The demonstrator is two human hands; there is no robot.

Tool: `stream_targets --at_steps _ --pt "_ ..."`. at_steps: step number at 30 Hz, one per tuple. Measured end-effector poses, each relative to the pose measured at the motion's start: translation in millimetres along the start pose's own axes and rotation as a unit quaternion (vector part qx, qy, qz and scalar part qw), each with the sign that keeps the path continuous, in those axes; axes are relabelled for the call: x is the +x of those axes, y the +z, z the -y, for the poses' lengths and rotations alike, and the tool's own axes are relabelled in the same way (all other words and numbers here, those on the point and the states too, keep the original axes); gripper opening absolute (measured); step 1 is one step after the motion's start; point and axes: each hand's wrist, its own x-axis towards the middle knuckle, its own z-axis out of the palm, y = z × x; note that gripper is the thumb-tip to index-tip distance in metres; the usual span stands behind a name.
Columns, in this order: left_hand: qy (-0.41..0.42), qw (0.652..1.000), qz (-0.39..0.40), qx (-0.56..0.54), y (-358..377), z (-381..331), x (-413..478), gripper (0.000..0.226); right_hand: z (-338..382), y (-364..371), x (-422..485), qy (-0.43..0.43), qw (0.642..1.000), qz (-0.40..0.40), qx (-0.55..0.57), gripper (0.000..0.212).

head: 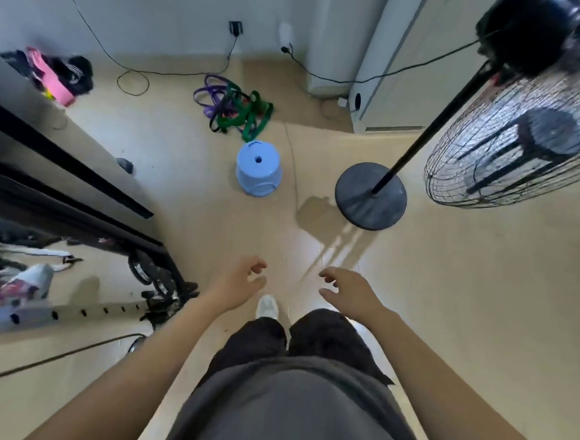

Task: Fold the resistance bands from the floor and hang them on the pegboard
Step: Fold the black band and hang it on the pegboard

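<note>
A tangled heap of resistance bands (236, 108), purple, green and some red, lies on the beige floor near the far wall. My left hand (241, 281) and my right hand (347, 291) are held out in front of me above my legs, far from the bands. Both hands are empty with fingers loosely spread and curled. A white panel with a row of dark pegs (79, 313) shows at the lower left, partly blurred.
A light blue plastic stool (258, 169) stands just in front of the bands. A standing fan with round black base (371, 196) and wire cage (524, 140) is on the right. Dark furniture (61, 176) lines the left. Cables (134, 71) trail along the wall; clothes (57, 73) lie far left.
</note>
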Motion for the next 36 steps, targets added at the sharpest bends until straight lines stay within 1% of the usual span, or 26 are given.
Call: stream_targets --at_steps 5,8,14,17,18,22,26,29,33,36 --pt "-0.007 1.000 -0.028 -0.003 -59 -10 63 0.031 20 -55 66 -0.004 1.000 -0.019 0.018 0.039" --pt "-0.016 1.000 -0.023 0.012 -85 -13 99 0.031 30 -82 114 -0.011 0.999 -0.009 0.033 0.038" --pt "-0.062 0.997 -0.048 0.001 -131 -26 163 0.033 51 -140 217 -0.053 0.998 0.018 0.039 0.036" --pt "-0.076 0.995 -0.065 -0.024 -157 -30 191 0.034 34 -149 286 -0.088 0.995 0.038 0.020 0.028" --pt "-0.080 0.993 -0.079 -0.043 -166 -31 200 0.033 42 -158 301 -0.086 0.995 0.044 0.018 0.029" --pt "-0.101 0.978 -0.132 -0.129 -204 -25 234 0.028 109 -213 333 -0.060 0.997 0.046 -0.006 0.036" --pt "-0.109 0.968 -0.134 -0.183 -241 -4 276 0.028 151 -238 390 -0.062 0.995 0.072 -0.019 0.038" --pt "-0.099 0.969 -0.125 -0.188 -280 14 316 0.028 181 -252 435 -0.064 0.996 0.064 -0.022 0.038" --pt "-0.084 0.973 -0.111 -0.182 -342 42 373 0.029 218 -276 485 -0.029 0.998 0.046 -0.015 0.036" --pt "-0.069 0.984 -0.084 -0.144 -392 54 414 0.031 243 -300 517 -0.005 1.000 0.027 0.010 0.035"
